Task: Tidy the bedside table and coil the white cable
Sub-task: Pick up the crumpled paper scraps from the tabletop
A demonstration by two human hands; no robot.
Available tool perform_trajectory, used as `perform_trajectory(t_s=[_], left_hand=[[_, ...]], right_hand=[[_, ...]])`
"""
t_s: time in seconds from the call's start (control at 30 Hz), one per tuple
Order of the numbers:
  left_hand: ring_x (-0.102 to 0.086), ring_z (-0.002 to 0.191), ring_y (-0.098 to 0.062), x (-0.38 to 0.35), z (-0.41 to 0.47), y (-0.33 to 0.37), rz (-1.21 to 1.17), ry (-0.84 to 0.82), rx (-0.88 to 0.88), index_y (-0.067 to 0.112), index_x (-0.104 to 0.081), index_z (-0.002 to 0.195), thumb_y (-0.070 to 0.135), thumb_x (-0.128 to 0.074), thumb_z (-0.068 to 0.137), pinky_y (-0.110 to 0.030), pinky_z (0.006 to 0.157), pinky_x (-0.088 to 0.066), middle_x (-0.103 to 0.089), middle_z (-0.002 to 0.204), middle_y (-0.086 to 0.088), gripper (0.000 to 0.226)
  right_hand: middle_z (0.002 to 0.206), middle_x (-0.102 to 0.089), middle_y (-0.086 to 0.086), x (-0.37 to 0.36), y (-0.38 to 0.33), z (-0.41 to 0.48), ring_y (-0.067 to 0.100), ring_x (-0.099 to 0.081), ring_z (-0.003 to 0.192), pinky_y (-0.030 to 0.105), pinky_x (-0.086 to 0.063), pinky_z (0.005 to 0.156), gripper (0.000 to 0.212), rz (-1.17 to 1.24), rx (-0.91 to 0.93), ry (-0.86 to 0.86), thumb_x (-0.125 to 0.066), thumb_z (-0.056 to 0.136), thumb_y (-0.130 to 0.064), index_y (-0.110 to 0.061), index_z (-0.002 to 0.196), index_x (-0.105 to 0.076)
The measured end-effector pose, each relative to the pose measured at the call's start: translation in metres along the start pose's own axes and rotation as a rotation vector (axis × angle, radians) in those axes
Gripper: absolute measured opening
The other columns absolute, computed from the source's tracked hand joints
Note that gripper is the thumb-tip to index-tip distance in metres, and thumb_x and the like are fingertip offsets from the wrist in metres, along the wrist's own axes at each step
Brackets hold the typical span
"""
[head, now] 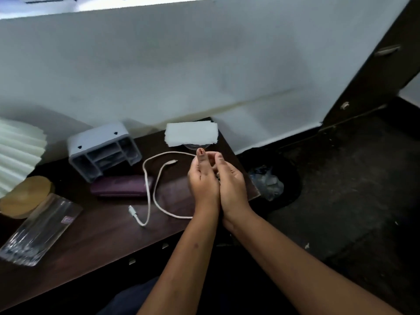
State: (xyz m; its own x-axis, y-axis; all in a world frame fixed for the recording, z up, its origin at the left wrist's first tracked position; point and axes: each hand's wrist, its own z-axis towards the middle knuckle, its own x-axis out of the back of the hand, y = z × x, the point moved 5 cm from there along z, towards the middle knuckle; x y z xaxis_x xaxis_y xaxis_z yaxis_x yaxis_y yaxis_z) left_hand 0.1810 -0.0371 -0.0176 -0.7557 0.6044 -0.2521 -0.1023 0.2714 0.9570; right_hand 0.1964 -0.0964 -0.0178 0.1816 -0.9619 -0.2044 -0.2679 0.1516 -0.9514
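Note:
The white cable (148, 192) lies in loose loops on the dark wooden bedside table (102, 237). Its larger plug (132, 211) is near the front and its small connector (173, 161) points right, toward my hands. The cable's middle stretch is hidden behind my hands. My left hand (202, 180) and my right hand (230, 181) are held side by side above the table's right end, fingers half curled and pointing away from me. A small dark spot shows between the palms. Whether either hand grips the cable is hidden.
A grey organiser (104, 148) lies on its side at the back, with a purple case (120, 187) in front of it. A white paper stack (191, 134) rests on something glass. At left are a pleated lampshade (18, 151), a wooden disc (25, 196) and a clear packet (38, 230). A bin (268, 181) stands right of the table.

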Motion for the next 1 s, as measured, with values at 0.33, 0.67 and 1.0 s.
perform_trajectory(t_s=[0.33,0.67,1.0], left_hand=[[-0.061,0.063,0.005,-0.125,-0.027,-0.072,0.068,-0.43,0.237,0.017,-0.062,0.077,0.018,-0.038,0.098,-0.007,0.06,-0.046,-0.064,0.072,0.003,0.032],[-0.06,0.109,-0.024,-0.163,-0.003,-0.153,0.081,-0.272,0.599,0.023,-0.051,0.128,0.013,-0.038,0.097,-0.038,0.097,-0.048,-0.058,0.127,-0.011,0.035],[-0.064,0.082,-0.025,-0.166,-0.003,-0.188,-0.117,-0.107,0.766,0.005,-0.06,0.105,0.009,-0.034,0.097,-0.035,0.077,-0.053,-0.064,0.098,-0.016,0.028]], right_hand=[[0.052,-0.053,0.005,0.135,-0.02,0.078,0.012,-0.055,0.048,0.011,-0.044,0.046,0.055,0.004,0.006,0.453,-0.038,0.097,-0.033,-0.005,0.051,-0.047],[0.11,-0.064,0.019,0.187,0.051,0.123,0.03,-0.063,0.09,0.031,-0.05,0.065,0.04,0.407,-0.355,0.472,-0.034,0.098,-0.036,-0.012,0.111,-0.062],[0.119,-0.059,0.026,0.202,0.084,0.141,0.04,-0.054,0.116,0.049,-0.043,0.1,0.059,0.688,-0.41,0.473,-0.028,0.095,-0.052,-0.004,0.1,-0.063]])
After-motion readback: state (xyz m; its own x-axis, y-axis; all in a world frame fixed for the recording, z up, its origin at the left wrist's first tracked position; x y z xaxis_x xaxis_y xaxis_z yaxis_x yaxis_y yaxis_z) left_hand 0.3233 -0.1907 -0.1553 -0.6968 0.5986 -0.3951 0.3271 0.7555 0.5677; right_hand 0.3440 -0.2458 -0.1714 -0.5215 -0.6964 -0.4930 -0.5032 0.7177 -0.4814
